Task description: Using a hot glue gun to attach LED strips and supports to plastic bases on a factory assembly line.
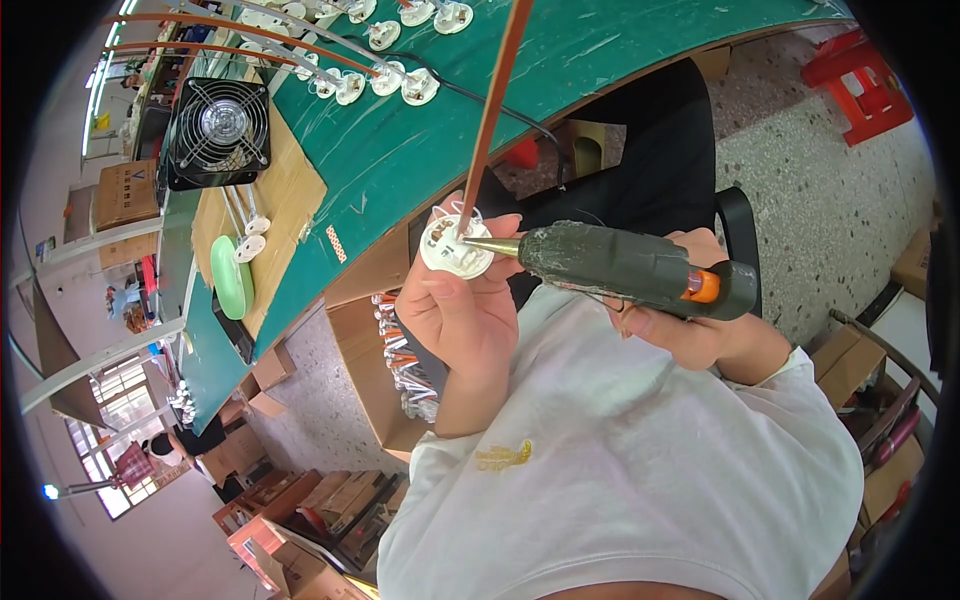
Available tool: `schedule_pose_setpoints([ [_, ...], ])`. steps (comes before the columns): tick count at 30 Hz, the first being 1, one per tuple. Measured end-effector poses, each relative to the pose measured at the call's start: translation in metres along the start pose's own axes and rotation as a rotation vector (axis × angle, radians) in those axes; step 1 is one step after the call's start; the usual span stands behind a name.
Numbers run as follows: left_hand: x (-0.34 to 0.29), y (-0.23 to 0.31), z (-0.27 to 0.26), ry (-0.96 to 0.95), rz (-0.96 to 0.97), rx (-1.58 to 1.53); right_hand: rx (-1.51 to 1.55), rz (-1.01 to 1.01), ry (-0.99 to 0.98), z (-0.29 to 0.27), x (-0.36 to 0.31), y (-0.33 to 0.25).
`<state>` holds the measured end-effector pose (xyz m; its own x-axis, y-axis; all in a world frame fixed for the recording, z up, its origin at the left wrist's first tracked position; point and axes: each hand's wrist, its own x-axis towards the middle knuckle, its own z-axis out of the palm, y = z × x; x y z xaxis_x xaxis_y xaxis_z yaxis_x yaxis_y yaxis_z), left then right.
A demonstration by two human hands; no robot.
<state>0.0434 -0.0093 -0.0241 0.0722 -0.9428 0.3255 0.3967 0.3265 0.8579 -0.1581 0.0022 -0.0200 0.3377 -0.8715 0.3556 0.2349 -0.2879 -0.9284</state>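
My left hand (468,325) grips a round white plastic piece (452,262) by its rim, thumb in front and fingers behind. A long brown strip (494,112) rises from this piece, and thin white wires loop at its top edge. In my right hand (675,335) is a dark green glue gun (600,262), held level with an orange glue stick (703,286) showing at its rear. The brass nozzle (490,244) points left, its tip at the face of the white piece beside the strip's foot. Whether the tip touches cannot be told.
Several similar white discs (420,87) with strips lie at the far side of the green table (400,165). A black fan (222,122), a light green oval dish (231,278) and cardboard are to the left. An open carton (365,372) stands below; a red stool (857,85) is far right.
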Motion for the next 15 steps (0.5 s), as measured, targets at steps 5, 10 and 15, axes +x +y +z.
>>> schedule_pose_setpoints([
  [5,0.002,0.003,0.011,0.079,-0.013,-0.109,-0.036,-0.006,-0.003,-0.001,-0.001,0.002],
  [10,0.001,0.004,0.007,0.120,-0.116,-0.344,0.020,0.008,-0.002,-0.001,0.001,0.000],
  [15,0.002,0.003,0.010,0.183,-0.126,-0.347,0.103,0.083,-0.026,-0.002,0.003,-0.002],
])
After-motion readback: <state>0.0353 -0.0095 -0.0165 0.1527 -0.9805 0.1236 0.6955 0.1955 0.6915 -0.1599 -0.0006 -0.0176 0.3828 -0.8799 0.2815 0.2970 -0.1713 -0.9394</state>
